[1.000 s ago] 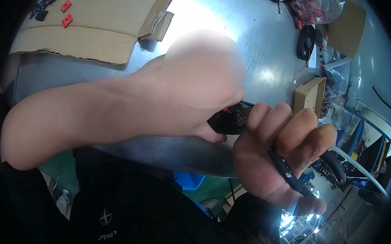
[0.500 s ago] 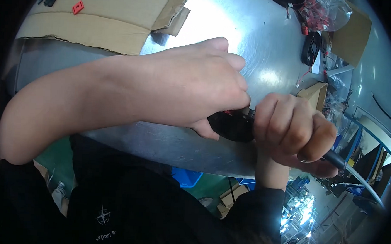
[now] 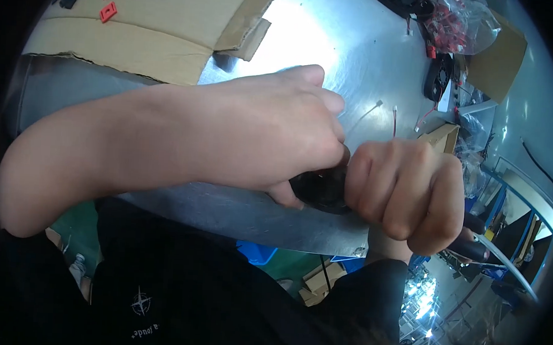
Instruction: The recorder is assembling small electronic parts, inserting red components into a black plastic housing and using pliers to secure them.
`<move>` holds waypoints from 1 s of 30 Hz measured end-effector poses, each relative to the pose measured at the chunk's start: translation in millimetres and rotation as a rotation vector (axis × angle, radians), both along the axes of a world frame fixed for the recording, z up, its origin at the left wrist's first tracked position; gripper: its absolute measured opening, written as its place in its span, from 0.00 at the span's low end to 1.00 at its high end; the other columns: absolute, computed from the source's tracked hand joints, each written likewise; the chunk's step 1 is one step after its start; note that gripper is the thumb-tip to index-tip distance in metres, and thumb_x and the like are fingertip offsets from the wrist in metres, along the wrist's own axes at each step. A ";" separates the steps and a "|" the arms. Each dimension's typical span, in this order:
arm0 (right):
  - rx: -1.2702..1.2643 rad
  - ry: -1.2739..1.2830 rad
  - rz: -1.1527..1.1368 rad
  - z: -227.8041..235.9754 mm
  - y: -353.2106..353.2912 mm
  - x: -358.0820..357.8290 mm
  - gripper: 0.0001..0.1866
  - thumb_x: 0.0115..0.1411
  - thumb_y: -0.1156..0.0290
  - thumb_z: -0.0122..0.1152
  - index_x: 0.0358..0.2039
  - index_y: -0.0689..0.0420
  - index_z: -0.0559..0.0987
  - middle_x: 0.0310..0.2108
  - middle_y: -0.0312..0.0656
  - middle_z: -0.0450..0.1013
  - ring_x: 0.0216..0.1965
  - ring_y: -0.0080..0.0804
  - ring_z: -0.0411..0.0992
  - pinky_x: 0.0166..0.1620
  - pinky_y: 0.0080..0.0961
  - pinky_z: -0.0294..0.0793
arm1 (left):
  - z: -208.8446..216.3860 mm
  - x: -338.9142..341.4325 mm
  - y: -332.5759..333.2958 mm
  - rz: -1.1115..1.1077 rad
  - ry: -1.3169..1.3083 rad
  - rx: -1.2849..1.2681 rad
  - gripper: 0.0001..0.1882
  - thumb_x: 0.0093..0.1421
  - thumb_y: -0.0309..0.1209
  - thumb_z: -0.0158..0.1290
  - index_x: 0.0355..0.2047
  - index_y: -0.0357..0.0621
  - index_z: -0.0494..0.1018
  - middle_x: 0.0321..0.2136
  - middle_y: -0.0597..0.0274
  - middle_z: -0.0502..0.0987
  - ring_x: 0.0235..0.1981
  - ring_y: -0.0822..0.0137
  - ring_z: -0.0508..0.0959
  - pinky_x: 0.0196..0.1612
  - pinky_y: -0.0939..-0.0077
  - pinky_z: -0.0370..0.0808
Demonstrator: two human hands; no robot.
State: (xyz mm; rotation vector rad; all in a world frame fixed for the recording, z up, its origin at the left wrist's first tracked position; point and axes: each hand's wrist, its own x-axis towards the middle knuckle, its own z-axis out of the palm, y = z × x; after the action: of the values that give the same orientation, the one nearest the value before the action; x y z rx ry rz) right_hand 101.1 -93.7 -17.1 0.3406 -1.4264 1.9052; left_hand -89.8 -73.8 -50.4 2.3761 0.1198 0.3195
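My left hand point(image 3: 278, 132) is closed around a black rounded part point(image 3: 319, 190), its thumb below and its fingers curled on the far side. The part looks like a small blower fan, though the fingers cover much of it. My right hand point(image 3: 405, 193) makes a fist around a dark cylindrical power screwdriver point(image 3: 473, 223), from whose rear a pale hose point(image 3: 513, 269) runs down to the right. The driver's tip is hidden where the right knuckles meet the black part. A thin wire with a small plug point(image 3: 395, 116) sticks out beyond the right hand.
At the far left lies a flattened cardboard sheet point(image 3: 146, 46) with red pieces point(image 3: 108, 11) on it. Black fans point(image 3: 438, 78), a clear bag of red parts point(image 3: 462, 26) and an open carton point(image 3: 497, 59) stand at the far right. The metal table's near edge point(image 3: 273, 243) curves close to my body.
My right fist has shifted slightly down and turned, with its knuckles more on top. The thin wire with its plug has come into sight beyond it. My left hand keeps its grip.
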 end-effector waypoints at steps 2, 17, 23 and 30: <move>-0.005 0.013 0.005 0.1 -2.0 0.0 0.28 0.79 0.54 0.42 0.24 0.55 0.74 0.14 0.34 0.62 0.10 0.22 0.58 0.15 0.20 0.55 | -1.1 -0.8 -0.5 0.014 -0.032 0.004 0.16 0.56 0.45 0.69 0.37 0.48 0.82 0.34 0.68 0.79 0.40 0.66 0.72 0.50 0.67 0.64; -0.099 -0.293 -0.375 25.1 -21.5 10.6 0.29 0.66 0.35 0.60 0.37 0.50 0.67 0.20 0.33 0.65 0.14 0.24 0.62 0.18 0.26 0.63 | 16.2 4.4 3.7 -0.056 0.044 -0.064 0.18 0.58 0.46 0.66 0.36 0.44 0.83 0.30 0.64 0.82 0.43 0.64 0.77 0.54 0.65 0.67; -0.110 -0.139 -1.114 32.7 -83.9 -3.5 0.34 0.58 0.31 0.67 0.43 0.47 0.67 0.26 0.30 0.59 0.24 0.22 0.58 0.30 0.24 0.56 | 3.9 0.3 -7.4 0.156 -0.099 0.123 0.26 0.55 0.53 0.67 0.42 0.44 0.81 0.33 0.62 0.79 0.43 0.61 0.76 0.51 0.65 0.69; 0.102 -0.268 -1.228 12.1 -92.3 -13.6 0.40 0.56 0.23 0.61 0.47 0.47 0.65 0.30 0.33 0.59 0.25 0.26 0.59 0.32 0.27 0.60 | 7.3 -0.1 -7.3 0.161 -0.036 0.122 0.33 0.54 0.52 0.69 0.52 0.41 0.78 0.37 0.59 0.76 0.45 0.58 0.73 0.52 0.62 0.68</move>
State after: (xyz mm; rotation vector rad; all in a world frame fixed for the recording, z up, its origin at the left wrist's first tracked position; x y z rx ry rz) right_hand 87.5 -186.0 -5.0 -0.6537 -1.3763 0.8676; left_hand -89.8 -81.1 -43.1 2.4854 0.2837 0.4572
